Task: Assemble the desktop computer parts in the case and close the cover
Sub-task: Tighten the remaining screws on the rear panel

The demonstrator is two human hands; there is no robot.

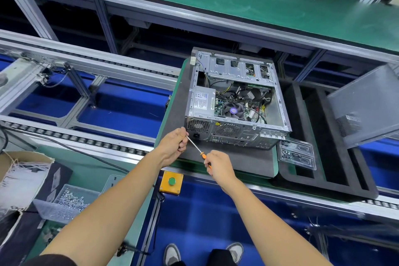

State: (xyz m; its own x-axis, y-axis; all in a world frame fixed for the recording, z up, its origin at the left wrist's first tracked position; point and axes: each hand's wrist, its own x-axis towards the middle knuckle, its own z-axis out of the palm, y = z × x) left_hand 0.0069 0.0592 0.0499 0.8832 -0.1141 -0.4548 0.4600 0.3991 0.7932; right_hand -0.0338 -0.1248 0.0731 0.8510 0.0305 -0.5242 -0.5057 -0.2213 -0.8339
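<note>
An open desktop case (235, 129) lies on its side on a dark foam pallet (233, 160), its rear panel facing me. Inside are the power supply (204, 101), the CPU fan (233, 110) and cables. My right hand (219, 165) grips the orange handle of a screwdriver (197, 148). My left hand (174, 143) pinches the tip of its metal shaft just off the case's near left corner. The grey side cover (367, 106) stands tilted at the right.
A clear plastic tray (299, 153) lies right of the case. A yellow box with a green button (171, 182) sits at the conveyor's near edge. At the lower left are a bin of screws (67, 203) and a cardboard box (23, 170). Roller rails run left.
</note>
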